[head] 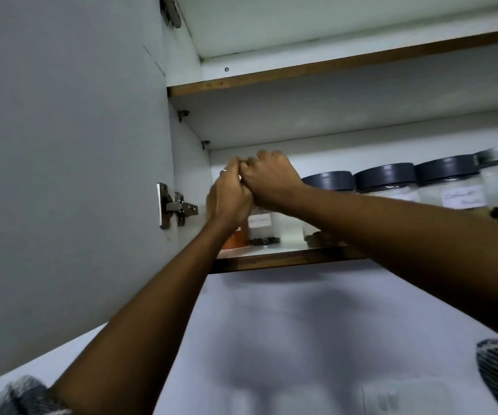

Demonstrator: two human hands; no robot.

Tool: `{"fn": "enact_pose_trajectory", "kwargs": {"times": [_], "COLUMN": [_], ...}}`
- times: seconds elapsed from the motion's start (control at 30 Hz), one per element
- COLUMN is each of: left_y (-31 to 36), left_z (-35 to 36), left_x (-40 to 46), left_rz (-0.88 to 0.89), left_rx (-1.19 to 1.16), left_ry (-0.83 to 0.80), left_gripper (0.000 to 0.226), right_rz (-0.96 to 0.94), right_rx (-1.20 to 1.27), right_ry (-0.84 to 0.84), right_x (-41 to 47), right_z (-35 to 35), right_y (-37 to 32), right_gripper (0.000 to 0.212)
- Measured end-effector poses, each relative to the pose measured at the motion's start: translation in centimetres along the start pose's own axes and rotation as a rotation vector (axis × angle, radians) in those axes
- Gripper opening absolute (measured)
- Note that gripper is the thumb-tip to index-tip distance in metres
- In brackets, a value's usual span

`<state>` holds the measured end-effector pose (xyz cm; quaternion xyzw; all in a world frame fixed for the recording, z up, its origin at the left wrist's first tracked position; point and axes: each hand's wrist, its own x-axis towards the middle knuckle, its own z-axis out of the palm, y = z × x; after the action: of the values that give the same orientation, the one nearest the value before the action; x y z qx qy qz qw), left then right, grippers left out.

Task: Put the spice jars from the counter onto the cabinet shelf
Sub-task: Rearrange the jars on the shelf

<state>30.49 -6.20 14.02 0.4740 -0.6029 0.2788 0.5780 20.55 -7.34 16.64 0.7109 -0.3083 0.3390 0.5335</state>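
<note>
Both hands, left [226, 202] and right [271, 178], close on a jar [261, 226] at the shelf's [271, 260] left end; rigid, likely light, best held round its sides.

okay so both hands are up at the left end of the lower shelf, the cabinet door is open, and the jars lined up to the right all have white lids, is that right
Not quite: the head view shows dark grey lids on the jars to the right, not white. The rest holds: left hand and right hand meet at the lower shelf's left end, and the cabinet door is open.
</note>
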Motion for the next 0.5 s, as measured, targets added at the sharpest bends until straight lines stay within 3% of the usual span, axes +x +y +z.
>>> {"fn": "enact_pose_trajectory", "kwargs": {"times": [0.17, 0.27, 0.5], "left_y": [3.6, 5.9, 10.5], "left_z": [-1.8, -2.6, -2.4], "left_x": [1.0, 1.4, 1.5], "left_rz": [0.062, 0.136, 0.205], "left_rx": [-0.057, -0.084, -0.029], "left_ry": [0.064, 0.023, -0.360], "left_gripper": [0.023, 0.019, 0.030], "right_rz": [-0.041, -0.067, 0.027], "right_rx": [0.010, 0.010, 0.185], "right_ry": [0.026, -0.030, -0.287], "right_x": [0.2, -0.2, -4.2], "right_z": [-4.1, -6.1, -9.8], "right_y": [3.0, 5.3, 11.4], "right_gripper": [0.023, 0.022, 0.024]}}
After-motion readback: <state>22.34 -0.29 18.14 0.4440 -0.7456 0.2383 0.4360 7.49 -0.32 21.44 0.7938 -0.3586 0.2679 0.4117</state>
